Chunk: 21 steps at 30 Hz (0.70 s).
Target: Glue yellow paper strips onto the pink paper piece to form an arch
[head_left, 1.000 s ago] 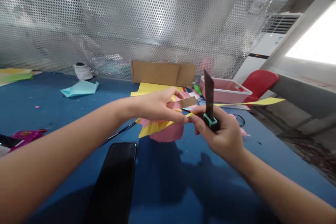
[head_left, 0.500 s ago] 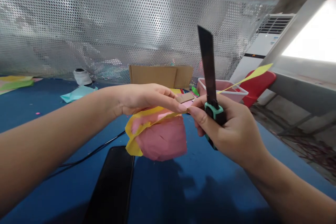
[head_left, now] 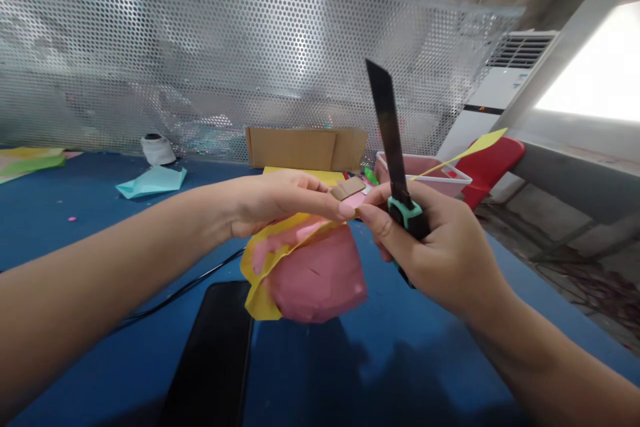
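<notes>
A pink, rounded paper-covered form (head_left: 320, 280) hangs beneath my left hand (head_left: 287, 203), whose fingers are closed over its top; their grip on it is partly hidden. Yellow paper (head_left: 263, 300) borders the form on its left and upper edge. My right hand (head_left: 435, 240) carries a utility knife (head_left: 387, 123) with a teal and black handle, its long dark blade pointing up. That hand's thumb and forefinger also pinch the yellow paper beside my left thumb. A yellow strip end (head_left: 483, 145) sticks out to the right behind the knife.
A black phone (head_left: 213, 347) lies on the blue table (head_left: 400, 373) near me, with a black cable beside it. Behind my hands are a cardboard piece (head_left: 305, 149) and a pink, white-rimmed basket (head_left: 445, 177). Light-blue paper (head_left: 153, 181) lies to the left; a red chair (head_left: 493, 167) stands right.
The pink form has dropped slightly and swung a little to the right. The knife blade has tilted further left, and both hands remain close together at the yellow paper.
</notes>
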Tool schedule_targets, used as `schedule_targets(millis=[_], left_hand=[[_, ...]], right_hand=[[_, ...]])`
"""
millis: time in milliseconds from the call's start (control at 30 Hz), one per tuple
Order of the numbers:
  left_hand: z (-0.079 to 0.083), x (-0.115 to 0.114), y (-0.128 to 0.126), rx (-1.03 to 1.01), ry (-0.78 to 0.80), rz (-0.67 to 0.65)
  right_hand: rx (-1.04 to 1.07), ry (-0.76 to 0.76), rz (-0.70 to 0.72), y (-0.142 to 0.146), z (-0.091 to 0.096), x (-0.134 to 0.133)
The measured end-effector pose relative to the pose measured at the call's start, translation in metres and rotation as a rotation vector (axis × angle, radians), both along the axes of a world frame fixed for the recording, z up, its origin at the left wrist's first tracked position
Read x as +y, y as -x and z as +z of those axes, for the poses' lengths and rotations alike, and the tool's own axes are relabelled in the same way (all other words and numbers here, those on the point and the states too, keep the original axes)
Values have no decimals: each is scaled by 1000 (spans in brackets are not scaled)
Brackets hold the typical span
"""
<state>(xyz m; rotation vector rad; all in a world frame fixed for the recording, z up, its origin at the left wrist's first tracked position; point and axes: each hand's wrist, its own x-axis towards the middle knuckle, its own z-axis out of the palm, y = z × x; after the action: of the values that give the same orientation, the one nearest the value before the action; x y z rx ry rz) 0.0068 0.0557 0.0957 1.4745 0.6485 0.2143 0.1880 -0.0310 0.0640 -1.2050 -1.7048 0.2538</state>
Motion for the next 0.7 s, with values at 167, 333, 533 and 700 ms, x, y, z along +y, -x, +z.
schedule_targets(millis=[167, 333, 533, 700], left_hand=[[-7, -2, -2, -145, 96, 89], [-22, 2, 0, -286, 165, 178], [-30, -1, 0, -310, -54, 331], [-30, 3, 3, -303, -237, 407]], right_hand=[[180, 22, 207, -9, -7, 3], [117, 64, 366, -17, -18, 4], [-52, 50, 296, -19, -21, 12], [-218, -112, 238, -21, -16, 17]])
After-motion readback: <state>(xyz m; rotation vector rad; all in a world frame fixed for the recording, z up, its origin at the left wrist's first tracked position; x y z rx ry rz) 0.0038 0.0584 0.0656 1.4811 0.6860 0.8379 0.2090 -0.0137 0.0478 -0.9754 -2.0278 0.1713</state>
